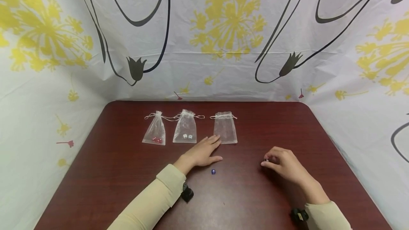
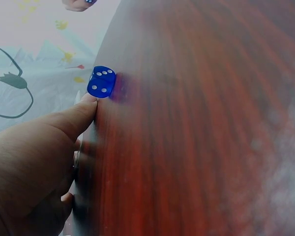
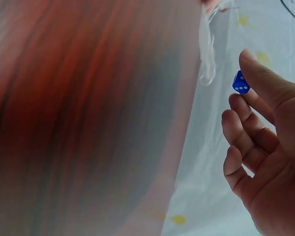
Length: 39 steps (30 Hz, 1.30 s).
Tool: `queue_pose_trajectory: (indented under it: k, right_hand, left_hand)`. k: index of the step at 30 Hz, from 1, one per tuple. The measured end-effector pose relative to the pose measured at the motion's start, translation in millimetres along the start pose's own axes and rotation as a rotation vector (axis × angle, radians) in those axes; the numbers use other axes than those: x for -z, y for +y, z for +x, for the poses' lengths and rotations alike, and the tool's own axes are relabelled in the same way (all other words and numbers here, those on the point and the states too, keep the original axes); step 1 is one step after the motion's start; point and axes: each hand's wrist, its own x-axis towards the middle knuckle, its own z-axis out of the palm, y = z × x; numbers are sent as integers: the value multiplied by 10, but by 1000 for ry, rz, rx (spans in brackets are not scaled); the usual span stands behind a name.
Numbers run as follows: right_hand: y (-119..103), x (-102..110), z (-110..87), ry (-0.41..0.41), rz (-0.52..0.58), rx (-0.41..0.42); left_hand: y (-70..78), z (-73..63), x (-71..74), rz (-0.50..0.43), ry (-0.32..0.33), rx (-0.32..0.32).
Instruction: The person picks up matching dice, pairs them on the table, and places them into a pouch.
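My right hand [image 1: 285, 164] is held above the right part of the dark red table, pinching a blue die [image 3: 241, 82] with white dots between thumb and fingertips. In the right wrist view the other fingers are loosely bent. My left hand [image 1: 202, 152] lies with fingers stretched out, fingertips at the lower left corner of a white sheer drawstring bag [image 1: 225, 129], in which no dice show. Another blue die [image 1: 213, 171] sits on the table just below the left thumb; the left wrist view shows its dotted faces.
Left of that bag lies a sheer bag [image 1: 184, 127] with two white dice [image 1: 187, 136] inside. Farther left is a third bag [image 1: 154, 132] holding red dice [image 1: 157, 140]. A patterned white cloth [image 1: 179, 66] hangs behind and beside the table [image 1: 127, 180].
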Motion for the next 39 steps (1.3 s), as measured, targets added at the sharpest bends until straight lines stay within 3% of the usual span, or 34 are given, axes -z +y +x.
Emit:
queue_pose_trajectory:
  k: [6, 15, 21, 32, 39]
  right_hand:
    - [-93, -62, 101, 19, 23, 54]
    - [-240, -212, 229, -48, 60, 93]
    - [-386, -360, 323, -153, 83, 108]
    - [-659, -628, 434, -304, 82, 206]
    - [-705, -723, 464, -370, 43, 200]
  left_hand:
    - [-4, 1, 2, -5, 0, -3]
    - [-9, 8, -6, -2, 3, -6]
    - [-18, 8, -13, -4, 10, -11]
    - [-23, 23, -24, 10, 20, -9]
    - [-9, 21, 11, 17, 2, -5]
